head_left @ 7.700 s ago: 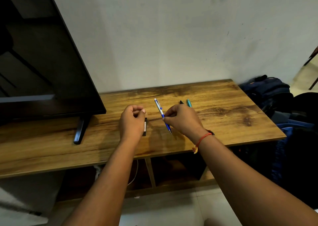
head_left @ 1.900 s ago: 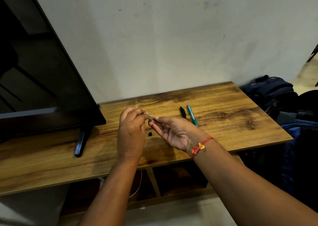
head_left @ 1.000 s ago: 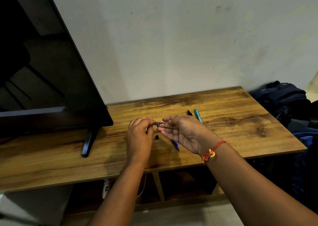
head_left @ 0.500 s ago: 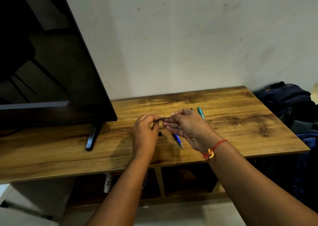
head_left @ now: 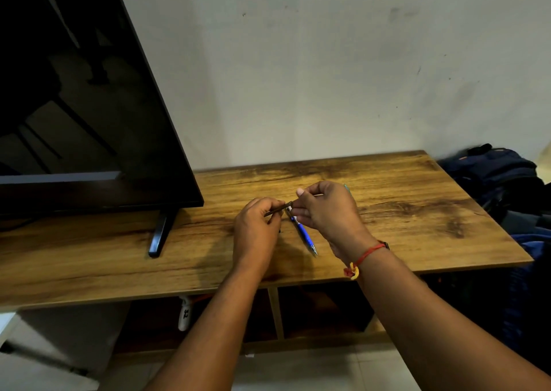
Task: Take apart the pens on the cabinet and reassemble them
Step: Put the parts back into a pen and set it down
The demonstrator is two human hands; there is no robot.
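Comparing with the views of the last two seconds: the right hand has rolled from palm-up to knuckles-up and closed in on the end of the dark pen barrel. Its fingertips now pinch there, close against the left hand. The left hand is unchanged, its fingers curled round the barrel's other end and holding it slightly tilted just above the cabinet. A thin pale rod now shows past the right index finger. It is possibly the refill, but too small to confirm. The blue pen, in the right hand several seconds ago, lies on the cabinet directly below the hands and looks assembled. The teal pen is almost hidden behind the right hand, only its end visible. The small black piece seen on the wood a moment ago is now mostly covered by the left hand. Judgement: work has passed from the blue pen to the dark one, and the hands are at the joint, either drawing the insert out or feeding it back. Which of the two cannot be told. The teal pen appears untouched.
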